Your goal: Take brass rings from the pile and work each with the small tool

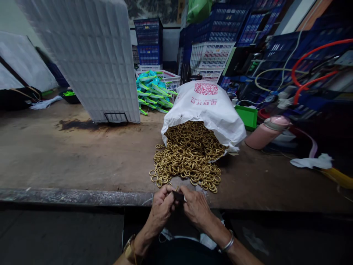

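Just over the table's front edge, my left hand (162, 207) and my right hand (196, 207) meet with fingers pinched on a small dark strip (179, 197). A bit of gold-coloured metal (177, 188) shows at its upper edge, perhaps a ring, but the fingers hide most of it. Right beyond my fingertips lies a heap of gold-coloured rings (184, 162). They spill from the mouth of a white woven sack (204, 105) with red print, which rests on its side.
On the wooden table (116, 162), a tall white ribbed panel (110, 66) stands at left on a wire stand. Behind are blue-green and lime pieces (154, 92) and stacked blue crates (150, 40). A pink bottle (267, 132) and green tray (246, 117) sit right, near red hoses (300, 73).
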Tool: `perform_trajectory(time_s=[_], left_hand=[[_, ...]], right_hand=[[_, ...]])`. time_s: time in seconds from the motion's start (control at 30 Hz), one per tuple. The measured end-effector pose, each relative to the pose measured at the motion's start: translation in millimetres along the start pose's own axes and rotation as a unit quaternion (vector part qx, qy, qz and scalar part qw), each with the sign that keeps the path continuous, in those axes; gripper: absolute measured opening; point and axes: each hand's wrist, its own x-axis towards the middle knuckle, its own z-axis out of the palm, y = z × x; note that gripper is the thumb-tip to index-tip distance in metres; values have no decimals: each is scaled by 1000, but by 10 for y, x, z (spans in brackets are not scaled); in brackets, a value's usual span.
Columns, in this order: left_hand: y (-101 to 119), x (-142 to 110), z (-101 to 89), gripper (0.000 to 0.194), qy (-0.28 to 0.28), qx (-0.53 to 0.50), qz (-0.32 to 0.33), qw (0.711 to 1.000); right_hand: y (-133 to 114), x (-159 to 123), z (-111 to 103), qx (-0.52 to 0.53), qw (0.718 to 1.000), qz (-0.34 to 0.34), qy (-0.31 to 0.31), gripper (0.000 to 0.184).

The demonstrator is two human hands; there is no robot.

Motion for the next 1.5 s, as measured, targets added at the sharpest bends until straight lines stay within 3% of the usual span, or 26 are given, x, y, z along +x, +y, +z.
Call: perform_trajectory(time_s=[0.27, 0.47, 0.73, 0.83, 1.07, 1.33, 1.5], left_hand=[[-16, -90, -40, 30, 0, -1, -29, 1000], [-41, -308, -111, 25, -58, -112, -67, 990], [-59, -285, -209, 29, -44, -154, -63, 985], [-42, -270, -248, 17, -33, -213, -62, 975], [-35, -205, -308, 22, -26, -283, -106, 953], [-33, -156, -216, 26, 47, -194, -95, 975], [-94, -105, -161, 28, 108, -76, -35, 991]], right_hand=[[-44, 18, -46, -56, 998, 18, -35, 30], [81, 163, -6, -79, 992, 100, -7, 27], [-84, 264, 125, 6, 998, 16, 54, 14], [-155, 288, 151, -10, 998, 11, 53, 13], [-178, 368, 148, -19, 999, 32, 32, 12], [-155, 361, 147, -29, 998, 53, 18, 18], [-92, 363, 106, 74, 995, 69, 19, 13]])
